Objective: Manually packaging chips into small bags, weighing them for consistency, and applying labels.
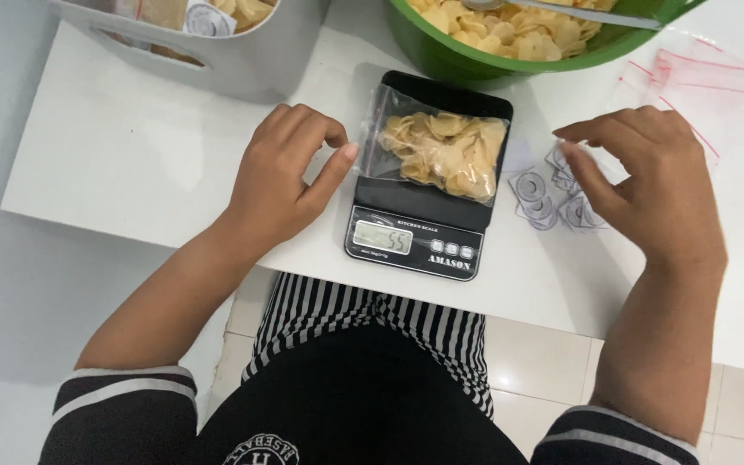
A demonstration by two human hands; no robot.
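A clear plastic bag of pale yellow chips (443, 153) lies on a black digital kitchen scale (428, 226) in the middle of the white table (131, 164). My left hand (286, 176) rests on the table just left of the scale, its thumb touching the bag's edge, holding nothing. My right hand (647, 185) hovers to the right of the scale with its fingers spread, the fingertips over a small heap of round paper labels (553, 200).
A green bowl (458, 53) full of loose chips with a metal utensil in it stands behind the scale. A grey bin (243, 60) sits at the back left. Empty clear zip bags (699, 82) with red strips lie at the back right. The table's front edge is near my lap.
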